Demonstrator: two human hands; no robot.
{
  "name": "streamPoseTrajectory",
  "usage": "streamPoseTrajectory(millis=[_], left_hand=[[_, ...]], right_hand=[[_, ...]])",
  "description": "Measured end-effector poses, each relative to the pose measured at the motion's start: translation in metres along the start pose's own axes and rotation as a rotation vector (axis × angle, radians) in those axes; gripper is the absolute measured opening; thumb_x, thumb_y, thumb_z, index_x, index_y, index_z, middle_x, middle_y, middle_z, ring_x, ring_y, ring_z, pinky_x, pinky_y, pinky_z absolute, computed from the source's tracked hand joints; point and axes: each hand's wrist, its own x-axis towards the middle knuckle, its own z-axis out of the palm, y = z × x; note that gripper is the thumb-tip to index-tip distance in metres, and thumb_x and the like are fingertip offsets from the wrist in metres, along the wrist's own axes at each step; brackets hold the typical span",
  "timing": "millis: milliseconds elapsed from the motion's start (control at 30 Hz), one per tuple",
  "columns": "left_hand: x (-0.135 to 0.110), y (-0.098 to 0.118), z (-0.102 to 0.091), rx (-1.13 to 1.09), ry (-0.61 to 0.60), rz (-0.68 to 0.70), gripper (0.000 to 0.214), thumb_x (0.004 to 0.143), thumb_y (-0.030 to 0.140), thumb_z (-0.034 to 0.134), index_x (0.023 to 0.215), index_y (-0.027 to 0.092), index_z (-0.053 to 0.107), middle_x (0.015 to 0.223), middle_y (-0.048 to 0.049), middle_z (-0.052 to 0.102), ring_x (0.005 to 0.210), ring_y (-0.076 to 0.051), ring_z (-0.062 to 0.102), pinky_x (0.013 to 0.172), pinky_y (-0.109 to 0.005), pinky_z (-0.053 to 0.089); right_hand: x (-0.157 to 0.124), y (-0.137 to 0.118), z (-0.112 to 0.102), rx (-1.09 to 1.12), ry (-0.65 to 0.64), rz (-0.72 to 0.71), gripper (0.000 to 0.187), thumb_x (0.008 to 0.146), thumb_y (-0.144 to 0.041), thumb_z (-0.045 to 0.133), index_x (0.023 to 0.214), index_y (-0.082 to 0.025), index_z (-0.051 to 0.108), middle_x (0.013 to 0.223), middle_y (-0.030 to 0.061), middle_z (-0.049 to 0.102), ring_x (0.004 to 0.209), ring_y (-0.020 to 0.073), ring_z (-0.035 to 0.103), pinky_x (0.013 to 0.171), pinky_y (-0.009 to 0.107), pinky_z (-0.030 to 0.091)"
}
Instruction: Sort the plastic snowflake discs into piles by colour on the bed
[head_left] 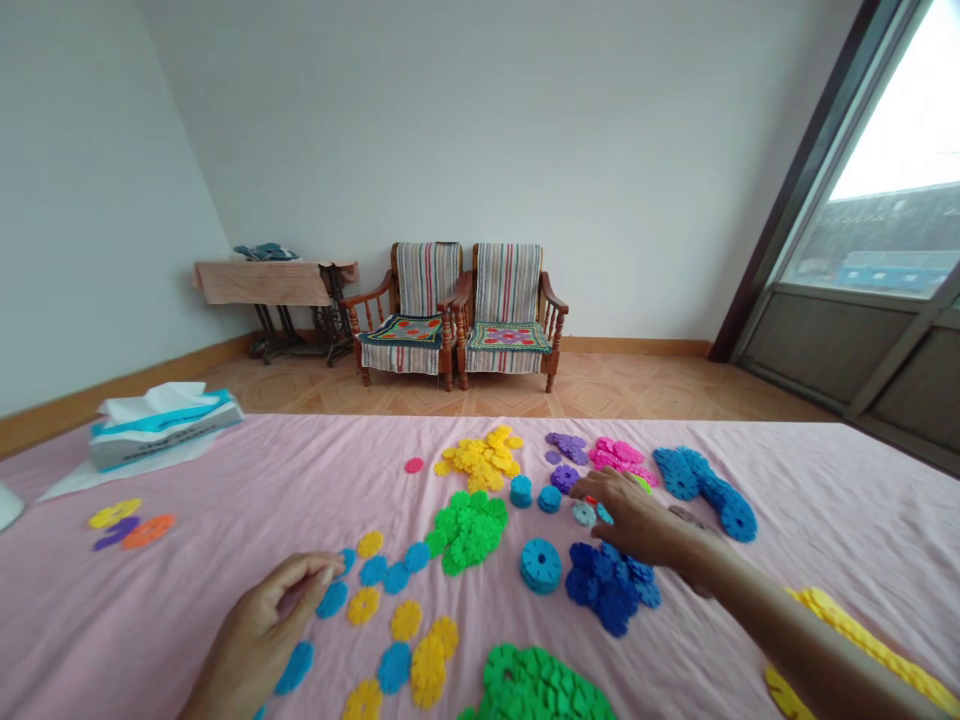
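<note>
My left hand (262, 630) is closed in a pinch at the left, its thumb and forefinger on the edge of a blue notched plastic disc (348, 560). Beside it, loose blue and yellow discs (364, 606) lie in a scattered group. My right hand (630, 512) reaches over the discs right of centre, thumb and forefinger apart. Just under its fingers are a pale grey disc (583, 514) and a small piece of red. A purple disc (565, 478) lies near the fingertips. Short light-blue stacks (541, 566) stand to the left of this hand, and a dark blue pile (611, 588) sits below it.
On the pink cloth (277, 480) are yellow (484, 460), green (469, 530) and pink (619, 456) piles, with a blue row (709, 485) at right. More green discs (544, 688) lie in front. A tissue pack (161, 430) is at left. Two armchairs (510, 290) stand beyond.
</note>
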Motion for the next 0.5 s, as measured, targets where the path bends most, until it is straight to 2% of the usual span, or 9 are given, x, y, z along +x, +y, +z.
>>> streamPoseTrajectory(millis=[100,233,367,500], left_hand=[[-0.002,0.009,0.0,-0.006,0.009,0.003,0.046,0.073,0.063,0.055,0.083,0.021,0.07,0.088,-0.0055,0.073,0.087,-0.024,0.067,0.081,-0.031,0.054],[-0.004,0.016,0.0,-0.019,0.012,0.007,0.044,0.075,0.06,0.055,0.083,0.019,0.07,0.087,-0.0057,0.073,0.085,-0.023,0.067,0.082,-0.03,0.053],[-0.005,0.016,0.001,-0.03,0.021,0.024,0.043,0.077,0.057,0.054,0.085,0.018,0.069,0.09,-0.0067,0.072,0.087,-0.022,0.066,0.082,-0.03,0.052],[-0.006,0.015,0.0,-0.06,0.052,0.013,0.043,0.078,0.056,0.054,0.087,0.017,0.068,0.085,-0.0056,0.072,0.082,-0.021,0.066,0.077,-0.029,0.052]], right_hand=[[-0.004,-0.009,-0.002,0.057,0.06,-0.042,0.032,0.076,-0.018,0.057,0.108,-0.019,0.062,0.113,0.0097,0.063,0.108,0.0257,0.053,0.093,0.04,0.038],[-0.012,-0.046,-0.001,0.216,0.143,-0.093,0.021,0.08,-0.017,0.053,0.098,-0.019,0.063,0.098,0.0073,0.066,0.094,0.0211,0.059,0.084,0.034,0.043],[-0.02,-0.096,0.004,0.326,0.078,-0.153,0.015,0.081,-0.014,0.053,0.089,-0.019,0.063,0.09,0.0045,0.066,0.088,0.0185,0.059,0.079,0.031,0.043],[-0.022,-0.136,0.011,0.365,-0.059,-0.198,0.017,0.078,-0.014,0.056,0.091,-0.02,0.065,0.092,0.0052,0.066,0.092,0.0189,0.058,0.08,0.029,0.043]])
